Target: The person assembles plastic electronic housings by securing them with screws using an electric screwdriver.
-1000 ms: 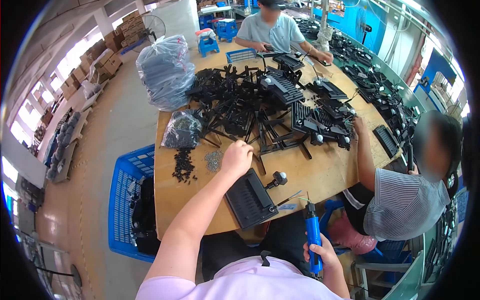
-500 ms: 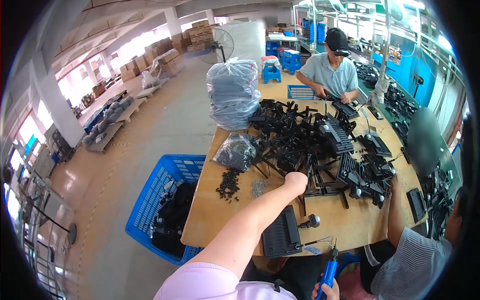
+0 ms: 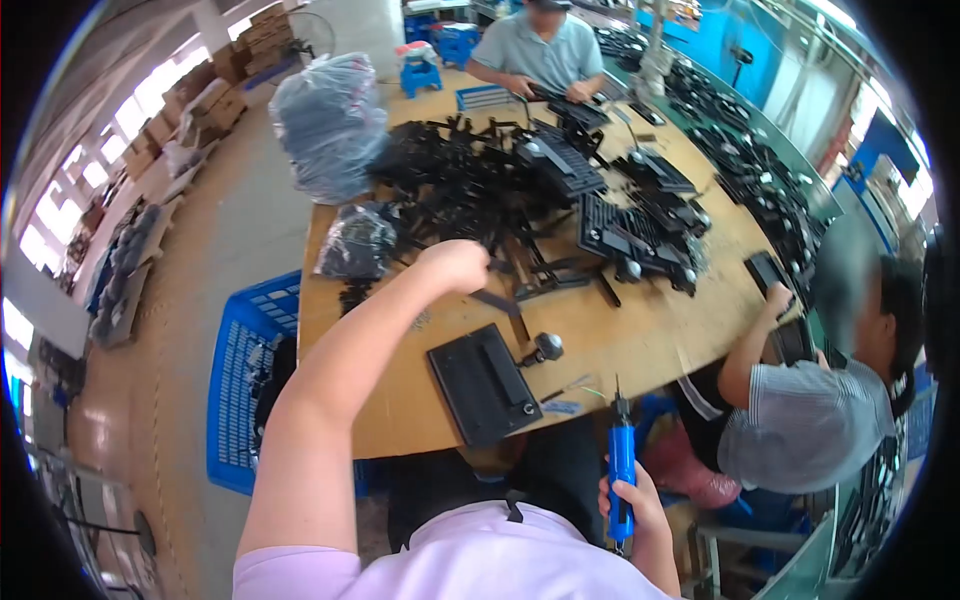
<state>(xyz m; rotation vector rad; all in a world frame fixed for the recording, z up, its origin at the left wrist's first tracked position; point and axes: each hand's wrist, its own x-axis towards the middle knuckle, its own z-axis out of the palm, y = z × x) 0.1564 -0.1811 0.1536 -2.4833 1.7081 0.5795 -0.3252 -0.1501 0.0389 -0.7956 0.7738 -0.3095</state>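
My left hand is closed at the near edge of a heap of black brackets. A black bracket sticks out from under its curled fingers, which are partly hidden. In my right hand is a blue electric screwdriver, held upright, its bit pointing away from me over the table edge. Between the hands, a black rectangular lamp panel lies flat on the table, with a round sensor head beside its upper right side and thin wires at its lower right corner.
Finned lamps are stacked right of the heap. A plastic bag of black parts lies at left, near a blue crate. One co-worker works across the table. Another sits at right, holding a black part.
The camera view has tilted down and shifted right. My left hand has moved left along the heap. The co-worker at right has moved a hand from the lamps to a black part.
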